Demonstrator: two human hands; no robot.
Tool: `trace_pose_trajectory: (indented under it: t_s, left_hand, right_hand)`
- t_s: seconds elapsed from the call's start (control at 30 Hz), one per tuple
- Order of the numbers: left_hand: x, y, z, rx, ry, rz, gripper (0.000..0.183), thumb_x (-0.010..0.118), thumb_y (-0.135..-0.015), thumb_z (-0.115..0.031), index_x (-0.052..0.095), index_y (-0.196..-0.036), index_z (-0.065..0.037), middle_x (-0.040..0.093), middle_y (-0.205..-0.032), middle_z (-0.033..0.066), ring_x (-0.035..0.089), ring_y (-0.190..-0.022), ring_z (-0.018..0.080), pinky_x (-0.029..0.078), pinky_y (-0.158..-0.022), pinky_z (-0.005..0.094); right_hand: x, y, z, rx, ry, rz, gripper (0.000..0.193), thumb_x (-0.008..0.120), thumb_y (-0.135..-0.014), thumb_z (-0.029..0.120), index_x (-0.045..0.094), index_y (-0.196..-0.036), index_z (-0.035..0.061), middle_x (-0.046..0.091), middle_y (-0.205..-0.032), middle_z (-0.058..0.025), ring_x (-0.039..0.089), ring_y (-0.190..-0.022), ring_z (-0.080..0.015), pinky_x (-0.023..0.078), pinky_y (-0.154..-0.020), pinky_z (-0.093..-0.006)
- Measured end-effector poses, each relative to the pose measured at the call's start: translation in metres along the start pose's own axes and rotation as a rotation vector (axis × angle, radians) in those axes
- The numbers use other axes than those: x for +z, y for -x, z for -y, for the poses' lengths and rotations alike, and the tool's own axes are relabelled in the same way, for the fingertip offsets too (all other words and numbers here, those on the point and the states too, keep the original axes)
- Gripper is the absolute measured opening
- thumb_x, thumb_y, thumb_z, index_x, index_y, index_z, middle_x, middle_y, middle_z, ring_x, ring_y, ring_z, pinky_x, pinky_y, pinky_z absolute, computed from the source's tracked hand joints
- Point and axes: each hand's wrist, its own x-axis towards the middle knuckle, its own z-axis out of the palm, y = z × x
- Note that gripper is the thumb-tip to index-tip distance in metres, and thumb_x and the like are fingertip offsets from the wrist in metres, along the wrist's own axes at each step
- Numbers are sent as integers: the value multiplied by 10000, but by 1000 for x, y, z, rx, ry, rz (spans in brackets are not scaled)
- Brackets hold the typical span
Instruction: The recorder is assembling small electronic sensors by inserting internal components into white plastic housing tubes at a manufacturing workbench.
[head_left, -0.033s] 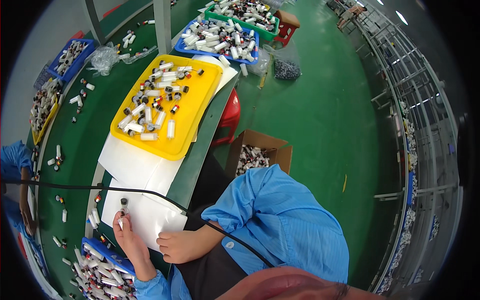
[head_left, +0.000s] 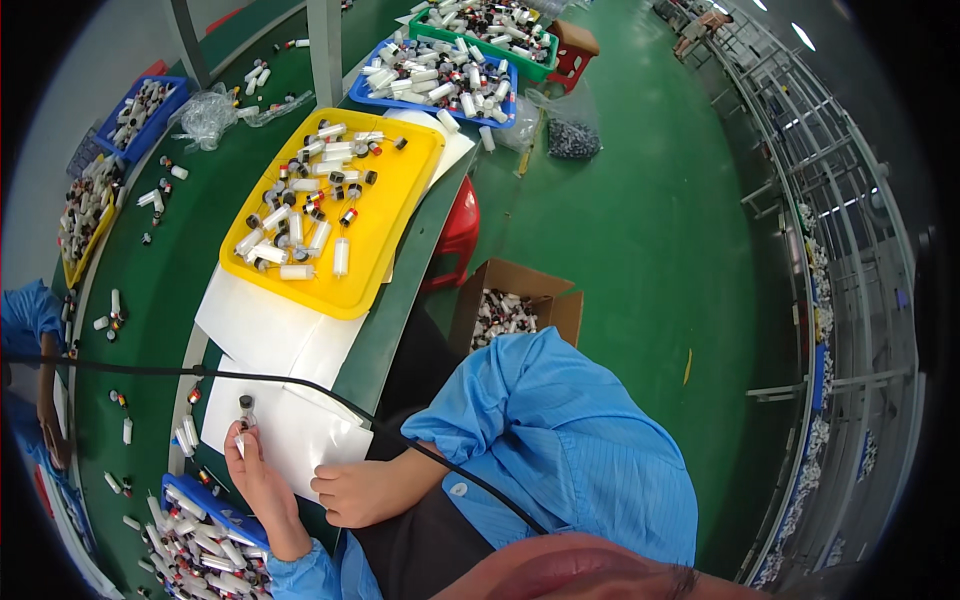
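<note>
My left hand is raised over the white sheet, its thumb and fingers pinching a small clear cylinder with a black cap. The cap points away from me, and a whitish part shows between the fingers. My right hand rests at the sheet's near right edge with its fingers curled in. Whether anything is inside that hand is hidden. Close to my left wrist, a blue basket is heaped with white cylinders. Beyond both hands, a yellow tray carries many similar capped pieces.
A black cable crosses above the sheet. Loose pieces lie along the green bench at left, where another person's arm shows. Full blue and green trays stand farther off. Right of the bench are a cardboard box and a red stool.
</note>
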Motion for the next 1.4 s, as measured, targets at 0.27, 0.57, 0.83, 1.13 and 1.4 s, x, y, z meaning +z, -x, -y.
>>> trace_pose_trajectory:
  t_s: [0.27,0.57,0.83,1.13,1.4]
  left_hand:
    - [13,-5,-10,14,-116,-10,281,627,-955,-126,628,-1214,-18,623,-1192,42,546,-1107,126,419,-969,249]
    - [7,3,-23,-131,27,38,295,670,-933,-157,629,-1201,-41,633,-1161,31,527,-1139,112,388,-1004,267]
    - [-9,-19,-93,-92,340,30,335,606,-967,-206,606,-1264,-50,628,-1136,31,580,-1118,186,439,-989,349]
    - [-27,-63,-116,-73,420,195,319,575,-979,-163,607,-1237,22,658,-1061,88,654,-1093,289,545,-963,414]
    - [-31,-69,-103,6,283,62,389,595,-941,-21,531,-1321,26,668,-1089,122,665,-1071,238,569,-930,333]
  right_hand:
    - [-19,-22,-21,-231,-294,51,103,606,-721,203,549,-717,118,529,-765,-41,528,-786,-221,419,-728,-369]
    - [-8,-28,-36,748,-1633,22,226,601,-932,-33,472,-1098,52,512,-1096,-34,536,-995,-96,453,-871,-251]
    - [-6,-47,-88,727,-1182,-476,588,650,-851,-107,330,-1313,68,417,-1245,-108,565,-1053,-175,505,-841,-310]
    - [5,-128,-158,513,-1258,-536,640,617,-839,-157,316,-1367,44,383,-1228,-104,616,-1008,-188,540,-829,-281]
    - [-12,-149,-168,568,-1388,-668,591,585,-832,-157,335,-1333,32,431,-1212,-127,630,-969,-199,551,-813,-307]
